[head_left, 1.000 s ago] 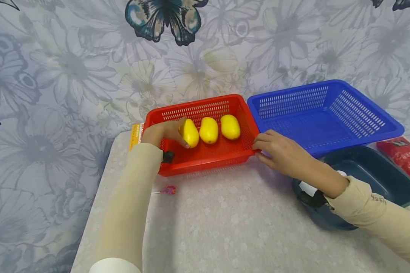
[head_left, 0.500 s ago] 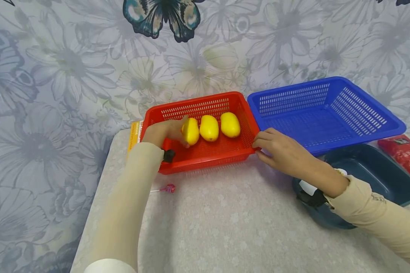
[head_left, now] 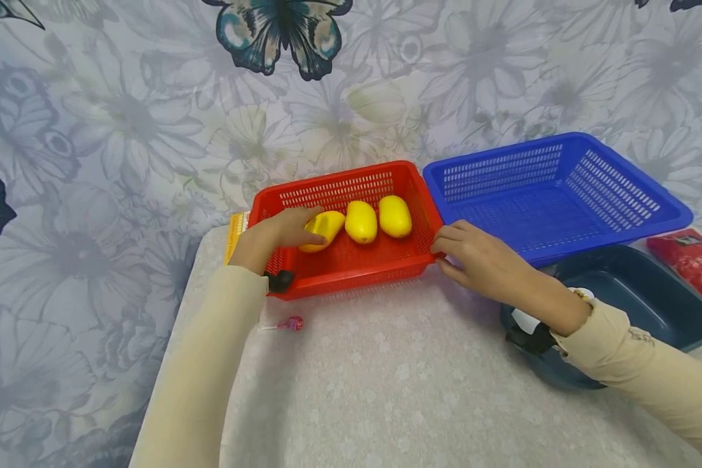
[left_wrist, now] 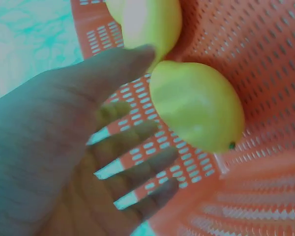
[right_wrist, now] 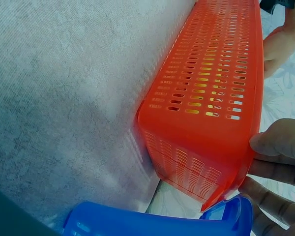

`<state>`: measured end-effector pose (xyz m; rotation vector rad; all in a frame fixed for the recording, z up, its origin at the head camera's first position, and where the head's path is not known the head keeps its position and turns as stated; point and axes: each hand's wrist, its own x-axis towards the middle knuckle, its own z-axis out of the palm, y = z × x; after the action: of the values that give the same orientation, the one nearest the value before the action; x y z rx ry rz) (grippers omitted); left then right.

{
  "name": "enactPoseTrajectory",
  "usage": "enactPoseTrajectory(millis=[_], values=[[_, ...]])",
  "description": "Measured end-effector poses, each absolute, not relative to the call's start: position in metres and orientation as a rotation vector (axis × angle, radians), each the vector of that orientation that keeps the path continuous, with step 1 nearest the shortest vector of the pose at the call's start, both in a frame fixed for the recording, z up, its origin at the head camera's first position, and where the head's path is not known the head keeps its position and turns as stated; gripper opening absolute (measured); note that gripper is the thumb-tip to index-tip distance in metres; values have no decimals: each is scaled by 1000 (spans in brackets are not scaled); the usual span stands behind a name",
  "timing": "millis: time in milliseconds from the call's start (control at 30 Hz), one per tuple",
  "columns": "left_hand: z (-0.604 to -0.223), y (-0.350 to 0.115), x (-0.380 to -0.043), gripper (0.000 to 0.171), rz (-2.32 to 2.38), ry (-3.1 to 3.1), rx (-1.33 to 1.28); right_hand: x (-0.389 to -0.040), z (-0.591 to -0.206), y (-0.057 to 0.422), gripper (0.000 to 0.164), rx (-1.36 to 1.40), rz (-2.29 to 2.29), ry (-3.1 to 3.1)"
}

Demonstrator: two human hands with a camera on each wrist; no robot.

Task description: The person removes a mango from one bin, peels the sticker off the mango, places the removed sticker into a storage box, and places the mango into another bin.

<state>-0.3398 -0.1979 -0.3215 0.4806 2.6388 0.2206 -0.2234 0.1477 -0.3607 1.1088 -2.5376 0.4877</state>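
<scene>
Three yellow mangoes lie in a row inside the red basket. My left hand is over the basket's left part, at the leftmost mango, which lies slantwise. In the left wrist view the fingers of this hand are spread and loose beside that mango, and the thumb overlaps the neighbouring one. The middle mango and the right mango lie close together. My right hand pinches the basket's front right corner, thumb on the near side of the rim.
A blue basket stands against the red one on its right. In front of it is a dark green basin, partly under my right forearm, with a red packet beyond. A lollipop and a yellow box lie at left.
The leftmost mango has turned from upright in view to slantwise, its lower end swinging left. My left hand has shifted slightly left and down with its fingers loosening. My right hand stays on the rim.
</scene>
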Motion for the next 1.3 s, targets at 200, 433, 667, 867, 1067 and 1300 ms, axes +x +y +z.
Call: enactPoseTrajectory(millis=[200, 433, 667, 867, 1067, 1300], values=[[-314, -214, -321, 63, 338, 2759, 570, -230, -362, 144, 11, 1110, 470, -2554], [-314, -219, -282, 51, 488, 2911, 709, -232, -365, 146, 12, 1092, 470, -2588], [-321, -223, -240, 35, 616, 3064, 804, -230, -362, 152, 16, 1130, 445, -2545], [-322, -227, -211, 28, 807, 3168, 906, -222, -361, 158, 17, 1116, 498, -2526], [-328, -233, -191, 25, 903, 3192, 981, -212, -360, 161, 19, 1119, 513, -2535], [-342, -239, -173, 24, 932, 3206, 882, -201, -359, 168, 20, 1122, 496, -2515]])
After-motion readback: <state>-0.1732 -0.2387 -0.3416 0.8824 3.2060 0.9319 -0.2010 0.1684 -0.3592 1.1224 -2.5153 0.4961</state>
